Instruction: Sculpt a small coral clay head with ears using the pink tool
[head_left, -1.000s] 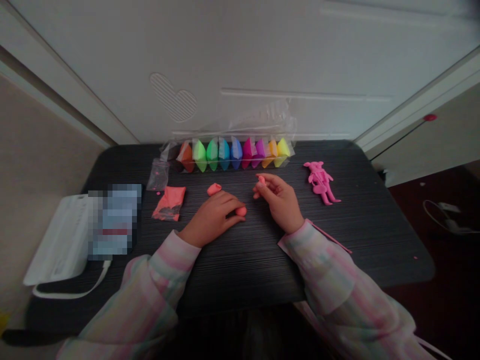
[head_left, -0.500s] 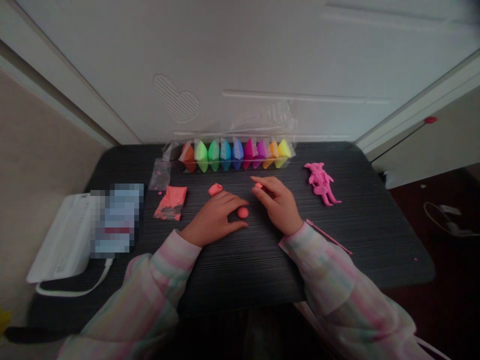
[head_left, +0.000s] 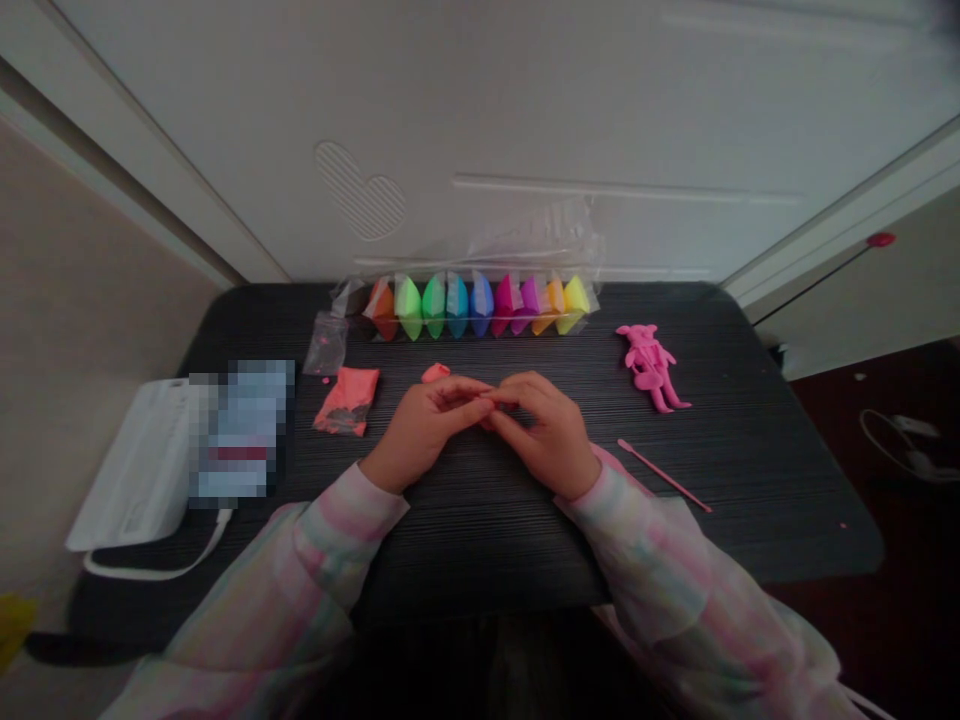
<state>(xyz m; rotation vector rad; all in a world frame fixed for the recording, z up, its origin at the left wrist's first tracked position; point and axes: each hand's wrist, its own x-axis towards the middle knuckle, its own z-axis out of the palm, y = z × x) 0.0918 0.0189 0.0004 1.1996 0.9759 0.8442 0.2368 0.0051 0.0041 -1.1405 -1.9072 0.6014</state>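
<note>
My left hand and my right hand meet over the middle of the black table, fingertips pressed together. Between them they pinch coral modelling clay; only slivers of it show, and its shape is hidden by the fingers. Just behind my left hand lies a small coral clay lump, partly covered by the knuckles. Left of that hand rests an opened packet of coral clay. A pink clay figure lies to the right of my right hand, and a thin pink modelling tool is near the right sleeve.
Clear packaging with a row of coloured clay packets stands along the back edge against the white door. At left are an empty clear bag, a blurred-out phone, a white device and a white cable.
My right hand has moved left with its bit of clay to meet my left hand. My left fingers have closed, and the coral ball between them is hidden now. The view shifted slightly.
</note>
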